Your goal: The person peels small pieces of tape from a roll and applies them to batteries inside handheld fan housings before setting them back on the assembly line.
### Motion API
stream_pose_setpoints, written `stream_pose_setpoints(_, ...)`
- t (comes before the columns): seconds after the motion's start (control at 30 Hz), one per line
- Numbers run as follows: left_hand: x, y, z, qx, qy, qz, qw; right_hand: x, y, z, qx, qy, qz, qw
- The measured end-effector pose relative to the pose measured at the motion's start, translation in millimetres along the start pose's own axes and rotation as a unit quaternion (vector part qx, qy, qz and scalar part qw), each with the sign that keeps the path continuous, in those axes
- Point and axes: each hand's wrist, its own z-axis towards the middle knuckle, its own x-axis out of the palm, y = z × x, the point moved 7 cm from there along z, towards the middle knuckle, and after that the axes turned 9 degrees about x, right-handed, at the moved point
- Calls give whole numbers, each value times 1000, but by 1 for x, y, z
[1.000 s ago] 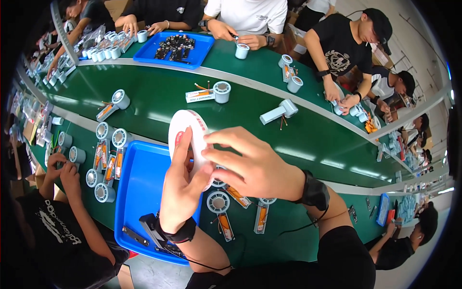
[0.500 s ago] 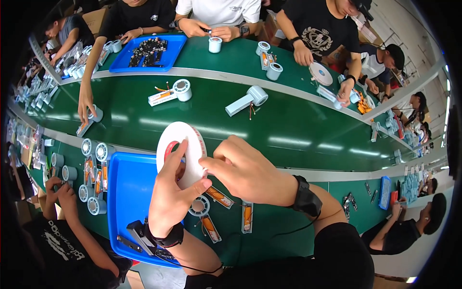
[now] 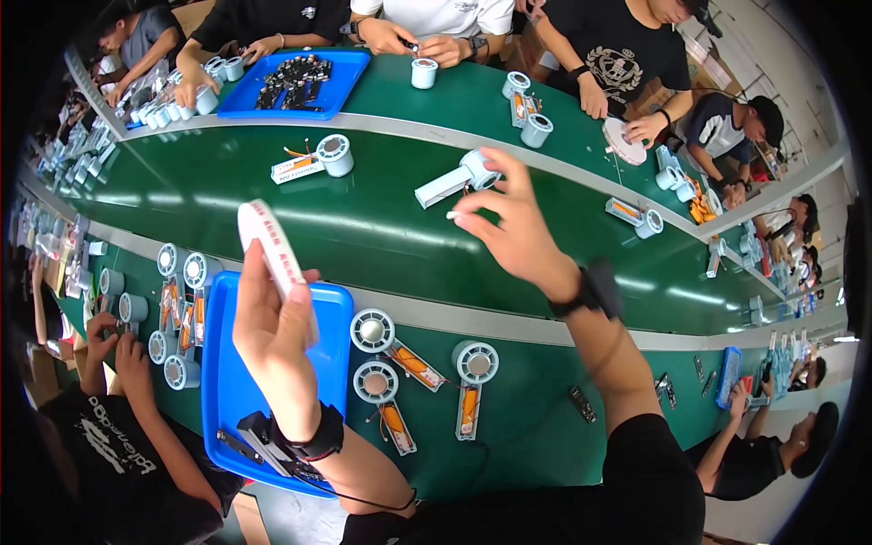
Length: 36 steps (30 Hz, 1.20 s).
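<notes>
My left hand point(image 3: 277, 331) grips a white roll of tape point(image 3: 270, 241) with red print along its edge, tilted above the blue tray point(image 3: 222, 377). Raised over the green belt point(image 3: 381, 241), my right hand point(image 3: 525, 238) has a small white piece, apparently tape, at its fingertips. Just behind those fingers lies a pale blue handheld fan point(image 3: 440, 189), partly covered by the hand. On the bench before me rest three fans with exposed orange batteries: an upper left fan point(image 3: 372, 331), a lower left fan point(image 3: 375, 381) and a right fan point(image 3: 477, 361).
Another fan point(image 3: 334, 156) lies on the belt, and one more point(image 3: 648, 223) sits farther right. Several fans point(image 3: 182, 371) stand left of the tray. A small dark part point(image 3: 582, 404) lies near my right arm. Co-workers sit across the belt and on both sides.
My right hand has left the roll and moved up and right over the belt, the small white piece at its fingertips. My left hand has shifted left, turning the roll edge-on.
</notes>
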Motion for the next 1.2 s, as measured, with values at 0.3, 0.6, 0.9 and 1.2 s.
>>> stream_pose_setpoints(0.3, 22, -3, -5, -22, 61, -58, 996, 91, -81, 42, -66, 84, -188, 976)
stream_pose_setpoints(0.6, 15, 0, -1, -32, 44, -77, 996, 108, -80, 81, -35, 174, -205, 963)
stream_pose_setpoints(0.9, 17, -1, 0, -17, 61, -60, 996, 125, -79, 98, -23, 246, -162, 956)
stream_pose_setpoints(1.2, 18, 6, 1, -30, 64, -63, 996, 53, -55, 48, 117, 421, -60, 897)
